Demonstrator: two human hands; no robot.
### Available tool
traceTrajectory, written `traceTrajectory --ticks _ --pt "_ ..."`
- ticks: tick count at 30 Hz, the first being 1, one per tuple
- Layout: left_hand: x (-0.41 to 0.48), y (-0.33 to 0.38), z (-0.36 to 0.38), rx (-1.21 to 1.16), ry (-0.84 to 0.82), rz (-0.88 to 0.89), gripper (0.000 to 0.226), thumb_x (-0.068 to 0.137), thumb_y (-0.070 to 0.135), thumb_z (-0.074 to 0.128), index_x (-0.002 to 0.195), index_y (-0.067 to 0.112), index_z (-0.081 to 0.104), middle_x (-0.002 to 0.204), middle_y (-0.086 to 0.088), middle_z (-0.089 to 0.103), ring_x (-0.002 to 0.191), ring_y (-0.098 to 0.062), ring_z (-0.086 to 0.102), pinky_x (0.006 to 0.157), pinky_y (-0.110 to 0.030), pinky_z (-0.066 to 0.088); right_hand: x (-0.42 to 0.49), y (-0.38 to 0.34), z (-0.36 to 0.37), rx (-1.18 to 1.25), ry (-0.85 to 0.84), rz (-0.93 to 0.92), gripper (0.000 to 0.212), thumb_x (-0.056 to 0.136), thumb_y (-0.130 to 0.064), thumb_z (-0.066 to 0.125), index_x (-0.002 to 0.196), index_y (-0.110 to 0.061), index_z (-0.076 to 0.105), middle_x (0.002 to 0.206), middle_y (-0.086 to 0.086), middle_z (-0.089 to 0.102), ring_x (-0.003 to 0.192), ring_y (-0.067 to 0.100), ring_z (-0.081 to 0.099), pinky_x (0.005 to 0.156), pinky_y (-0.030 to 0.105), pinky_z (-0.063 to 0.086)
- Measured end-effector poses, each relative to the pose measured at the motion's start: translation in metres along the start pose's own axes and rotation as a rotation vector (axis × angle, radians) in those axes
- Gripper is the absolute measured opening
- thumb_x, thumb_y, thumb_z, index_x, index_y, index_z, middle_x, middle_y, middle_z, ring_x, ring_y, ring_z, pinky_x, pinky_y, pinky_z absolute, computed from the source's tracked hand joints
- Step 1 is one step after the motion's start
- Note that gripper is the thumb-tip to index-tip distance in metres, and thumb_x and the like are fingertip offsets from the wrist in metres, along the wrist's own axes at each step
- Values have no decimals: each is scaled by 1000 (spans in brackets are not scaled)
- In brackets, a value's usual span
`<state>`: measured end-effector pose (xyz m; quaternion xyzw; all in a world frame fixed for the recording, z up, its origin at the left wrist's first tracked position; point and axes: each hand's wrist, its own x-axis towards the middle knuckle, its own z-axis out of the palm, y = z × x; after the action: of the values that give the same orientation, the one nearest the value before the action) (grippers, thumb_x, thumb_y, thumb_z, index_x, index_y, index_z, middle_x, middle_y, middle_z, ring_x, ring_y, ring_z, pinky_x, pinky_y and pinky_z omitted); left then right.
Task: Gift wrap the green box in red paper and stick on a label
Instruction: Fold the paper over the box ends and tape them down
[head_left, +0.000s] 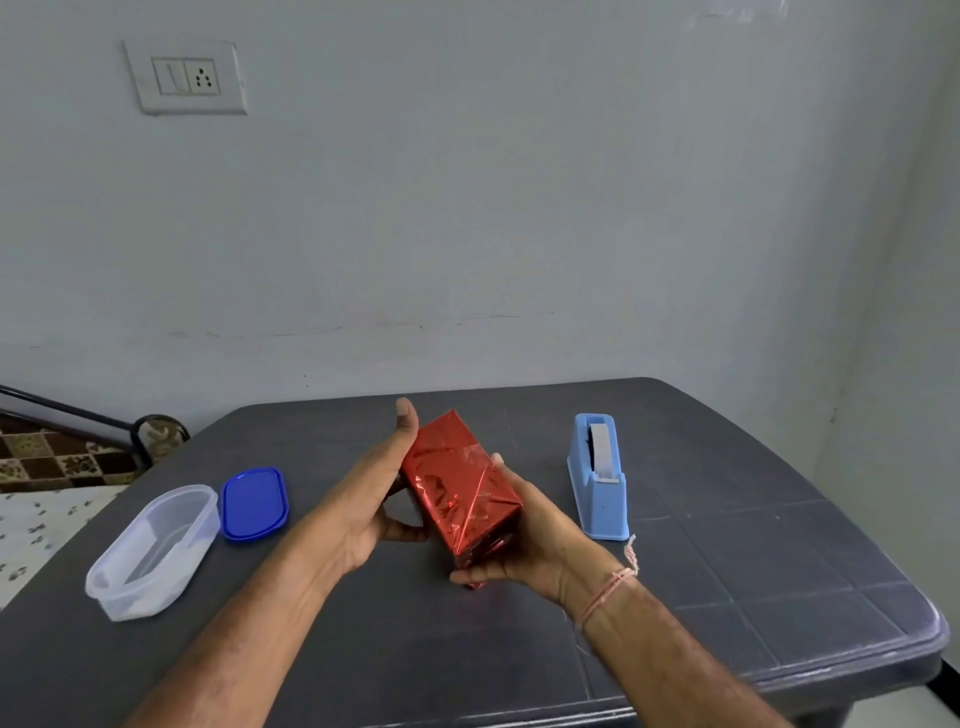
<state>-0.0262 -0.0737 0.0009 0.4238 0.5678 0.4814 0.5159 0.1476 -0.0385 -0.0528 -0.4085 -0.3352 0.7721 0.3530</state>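
Observation:
The box (460, 486) is fully covered in shiny red paper, with taped folds on its upper face; no green shows. It is held tilted a little above the dark table (727, 545), its long axis pointing away from me. My right hand (535, 540) grips the near end, thumb on the right edge and fingers curled under the near corner. My left hand (371, 493) lies flat against the box's left side with straight fingers reaching the far end and the thumb pointing at the lower left face. No label is visible.
A light blue tape dispenser (600, 478) stands on the table right of the box. On the left lie a clear plastic container (156, 551) and its blue lid (254, 504). A bed with patterned cloth (47, 467) lies beyond the table's left edge.

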Motion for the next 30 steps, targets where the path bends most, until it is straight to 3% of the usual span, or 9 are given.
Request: traceTrajectory --ticks 3,7,9,12,15,19,21,24,30 --pt "-1 -5 -15 -53 -22 -35 85 76 87 48 116 17 74 111 -9 77 115 -24 67 86 -62 59 5 0 3 -90 11 -14 61 89 -63 65 124 -14 67 119 19 72 109 40 69 91 67 54" --pt "-2 -10 -28 -10 -86 -129 84 73 85 54 105 9 68 76 -4 71 66 -18 68 62 -36 58 12 4 5 -230 29 -154 46 88 -54 72 122 -23 69 112 6 77 99 27 74 89 52 59" --pt "-2 -21 -29 29 -114 -177 69 77 76 61 98 11 68 70 -2 69 58 -16 65 57 -30 54 18 7 0 -267 35 -248 60 80 -54 80 133 -31 63 130 6 69 113 25 70 100 51 56" --pt "3 -44 -27 78 -98 -224 56 84 65 67 106 14 76 92 -10 79 82 -24 74 74 -37 58 21 10 -5 -308 26 -315 77 71 -59 86 138 -43 52 150 7 51 124 25 64 100 43 57" --pt "10 -64 -22 7 -44 -215 62 75 47 82 120 8 64 107 -12 78 93 -27 72 79 -41 58 21 13 -14 -269 37 -333 55 90 -40 76 133 -32 43 120 2 65 106 20 70 85 32 60" --pt "18 -79 -22 -94 -120 -110 76 68 15 87 134 29 53 113 -7 77 103 -27 71 85 -47 59 25 5 -25 -224 110 -362 99 76 -60 82 155 -20 37 129 6 68 110 21 71 97 39 58" --pt "23 -77 -21 -102 -175 -31 82 71 8 87 137 40 50 119 -3 76 112 -24 71 89 -44 56 26 -3 -29 -227 94 -415 90 77 -64 80 149 -21 47 130 2 71 116 21 70 105 43 54" --pt "28 -65 -17 -113 -162 118 89 68 28 93 142 45 47 126 4 73 118 -15 69 96 -40 55 20 -17 -27 -318 -4 -548 55 97 -40 65 147 -26 50 136 -4 68 128 17 63 111 41 49" --pt "30 -54 -10 -61 -94 359 99 54 74 86 140 42 50 131 8 68 124 -8 64 88 -22 57 13 -36 -33 -468 -95 -681 47 99 -24 60 145 -29 49 139 -7 65 133 12 58 111 32 46"
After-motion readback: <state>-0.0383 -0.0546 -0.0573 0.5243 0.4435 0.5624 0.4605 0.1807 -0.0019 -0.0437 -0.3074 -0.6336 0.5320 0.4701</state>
